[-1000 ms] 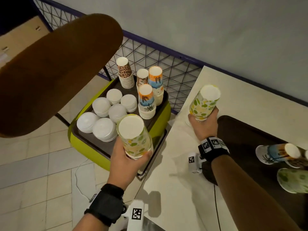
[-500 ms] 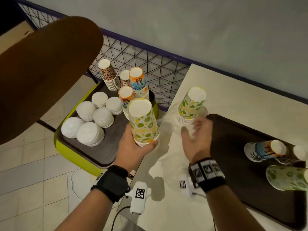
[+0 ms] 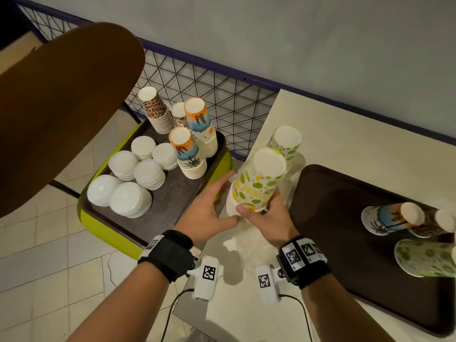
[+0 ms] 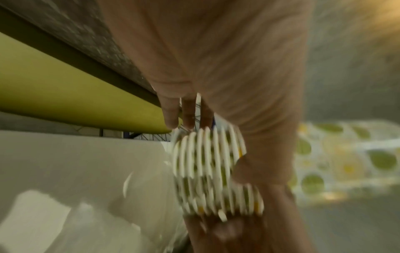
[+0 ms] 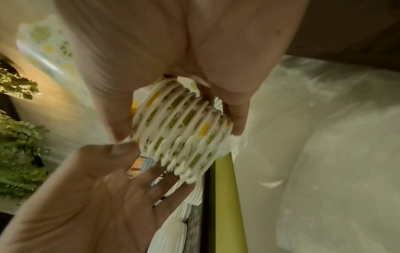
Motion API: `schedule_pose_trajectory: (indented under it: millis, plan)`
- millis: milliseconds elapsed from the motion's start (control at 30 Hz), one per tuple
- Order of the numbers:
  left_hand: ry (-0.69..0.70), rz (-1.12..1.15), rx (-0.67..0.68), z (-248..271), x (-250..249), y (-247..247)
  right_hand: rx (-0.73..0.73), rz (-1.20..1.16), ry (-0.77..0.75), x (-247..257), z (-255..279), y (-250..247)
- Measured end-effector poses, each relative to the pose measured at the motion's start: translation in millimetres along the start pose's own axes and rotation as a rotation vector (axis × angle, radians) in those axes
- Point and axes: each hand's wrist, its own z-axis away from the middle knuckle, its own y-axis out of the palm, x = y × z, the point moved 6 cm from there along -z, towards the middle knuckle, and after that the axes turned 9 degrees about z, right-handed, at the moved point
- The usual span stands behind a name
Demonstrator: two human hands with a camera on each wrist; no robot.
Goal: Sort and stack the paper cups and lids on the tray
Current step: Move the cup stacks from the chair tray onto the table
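Basically, green-dot cup stack (image 3: pixel 256 181) is upside down over the table edge (image 3: pixel 246 243), just beside a matching stack (image 3: pixel 285 141), prob to merge same prints. Right hand (image 3: pixel 269 218) fingers curl round its rims; left hand (image 3: pixel 209 206) spread flat, steadying its side. Sorting tray (image 3: pixel 170 203) w/ lids sits left of it.

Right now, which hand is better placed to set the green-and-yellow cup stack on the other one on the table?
Right. The right hand grips the held cup stack near its rims, next to the standing stack. The left hand lies open beside it.
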Motion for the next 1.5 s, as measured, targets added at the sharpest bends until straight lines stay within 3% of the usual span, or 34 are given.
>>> schedule_pose_trajectory:
  millis: [67,167,267,400,633,800,900,1067,1300,1500]
  plan:
    - [-0.057,0.065,-0.171,-0.4,11.4,-22.4,-0.121,0.022,0.012,-3.9,0.8,-14.1]
    - [-0.072,0.192,-0.597,-3.3,27.4,-62.5,-0.263,0.137,-0.002,-9.1,0.4,-29.1]
    - [-0.134,0.173,-0.785,-18.0,49.7,-86.4,-0.338,0.167,0.007,-16.5,-0.7,-30.8]
    - [-0.201,0.132,-0.755,-42.1,66.9,-94.1,-0.369,0.168,-0.021,-33.8,-5.5,-30.9]
    - [-0.144,0.016,-0.703,-66.0,72.1,-87.1,-0.309,0.181,-0.123,-28.4,-5.2,-35.5]
    - [-0.175,0.017,-0.708,-73.0,80.9,-83.2,-0.475,0.461,-0.038,-19.4,43.5,-55.8]
    - [-0.166,0.005,-0.708,-76.8,82.0,-83.2,-0.361,0.558,-0.053,-23.2,71.0,-47.3]
    - [-0.156,-0.015,-0.712,-72.3,77.8,-84.4,-0.163,0.536,-0.299,-1.6,81.0,0.7]
    - [-0.121,0.030,-0.748,-34.4,65.7,-95.7,-0.079,0.307,-0.200,30.8,26.4,56.6]
    - [-0.052,0.155,-0.748,13.5,31.8,-111.1,-0.162,0.356,-0.140,65.0,-57.2,87.5]
